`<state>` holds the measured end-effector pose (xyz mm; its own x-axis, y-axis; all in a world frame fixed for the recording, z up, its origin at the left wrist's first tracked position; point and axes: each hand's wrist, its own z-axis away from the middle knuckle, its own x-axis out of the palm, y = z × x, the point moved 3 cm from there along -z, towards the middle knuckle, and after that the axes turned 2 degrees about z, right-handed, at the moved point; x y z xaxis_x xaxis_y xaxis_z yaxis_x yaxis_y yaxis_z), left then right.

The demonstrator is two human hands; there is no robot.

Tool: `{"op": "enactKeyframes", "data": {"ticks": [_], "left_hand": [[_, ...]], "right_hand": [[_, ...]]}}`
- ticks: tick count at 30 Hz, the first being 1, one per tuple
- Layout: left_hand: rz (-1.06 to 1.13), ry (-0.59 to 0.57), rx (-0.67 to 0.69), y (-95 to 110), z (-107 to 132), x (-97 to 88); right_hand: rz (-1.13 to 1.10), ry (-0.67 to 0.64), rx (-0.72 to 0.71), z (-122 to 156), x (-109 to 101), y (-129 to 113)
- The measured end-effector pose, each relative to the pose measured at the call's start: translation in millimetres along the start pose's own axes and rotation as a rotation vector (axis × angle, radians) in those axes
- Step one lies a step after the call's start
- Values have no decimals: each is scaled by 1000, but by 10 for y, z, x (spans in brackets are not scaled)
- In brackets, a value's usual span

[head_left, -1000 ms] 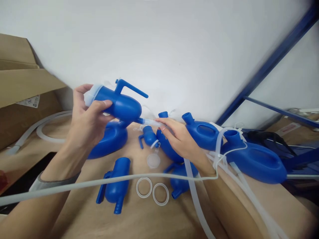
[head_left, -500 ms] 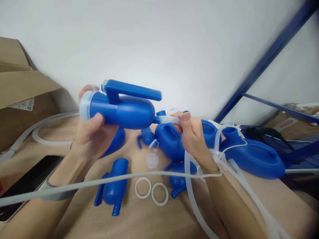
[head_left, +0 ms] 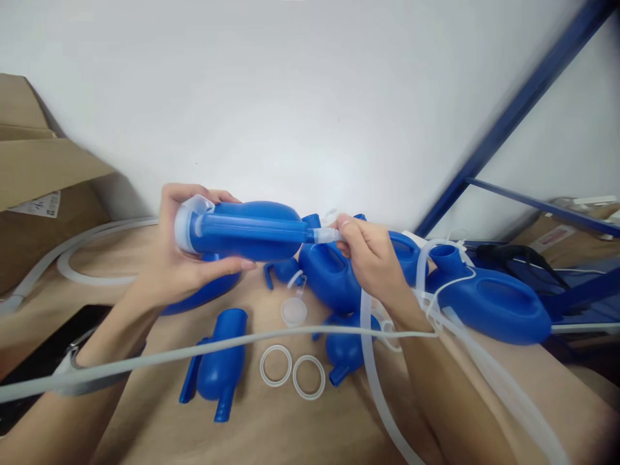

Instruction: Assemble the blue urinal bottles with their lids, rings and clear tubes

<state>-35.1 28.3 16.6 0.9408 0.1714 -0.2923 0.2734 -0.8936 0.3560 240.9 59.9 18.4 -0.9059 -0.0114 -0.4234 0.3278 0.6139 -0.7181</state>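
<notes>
Wrapped round a blue plastic urinal-style bottle (head_left: 256, 229), my left hand (head_left: 181, 258) holds it on its side above the table, its handle facing me. A translucent cap (head_left: 185, 226) covers its left end. My right hand (head_left: 371, 255) pinches a clear tube (head_left: 325, 235) whose end sits on the bottle's ribbed spout. The tube hangs down below that hand. Beneath, on the table, lie a similar blue bottle (head_left: 223, 355), two white rings (head_left: 276, 365) and a translucent round lid (head_left: 294, 312).
Larger blue jugs (head_left: 494, 303) lie at the back and right. A cardboard box (head_left: 53, 194) stands left, near coiled tubing (head_left: 87, 274) and a dark phone (head_left: 48, 349). A white cord (head_left: 203, 352) crosses in front. Blue shelf frame (head_left: 523, 116) rises right.
The bottle has been rolled so its handle turns from the top to face me, and it sits slightly lower. My left hand has shifted its grip; the right still holds the tube.
</notes>
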Motion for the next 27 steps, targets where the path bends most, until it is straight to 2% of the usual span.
{"op": "enactKeyframes", "data": {"ticks": [3, 5, 8, 11, 13, 17, 19, 24, 27], "left_hand": [[-77, -65, 60, 76, 3, 92], [-125, -94, 96, 123, 13, 163], [-174, -66, 123, 161, 29, 233], [-216, 14, 64, 135, 59, 252], [-220, 70, -59, 81, 94, 259], [-170, 144, -397, -37, 167, 303], [-139, 161, -512, -45, 170, 326], [-94, 118, -798, 7, 99, 300], [-6, 20, -983, -23, 85, 263]], "right_hand": [[22, -78, 129, -29, 34, 72], [83, -101, 152, -51, 40, 110], [155, -55, 110, -74, 39, 140], [197, -32, 82, -72, 89, 178], [231, -9, 71, -65, 142, 216], [314, 48, 49, -52, 218, 301], [350, 52, 36, -49, 232, 330], [441, 31, -21, -38, 266, 331], [501, -9, -51, -20, 322, 316]]}}
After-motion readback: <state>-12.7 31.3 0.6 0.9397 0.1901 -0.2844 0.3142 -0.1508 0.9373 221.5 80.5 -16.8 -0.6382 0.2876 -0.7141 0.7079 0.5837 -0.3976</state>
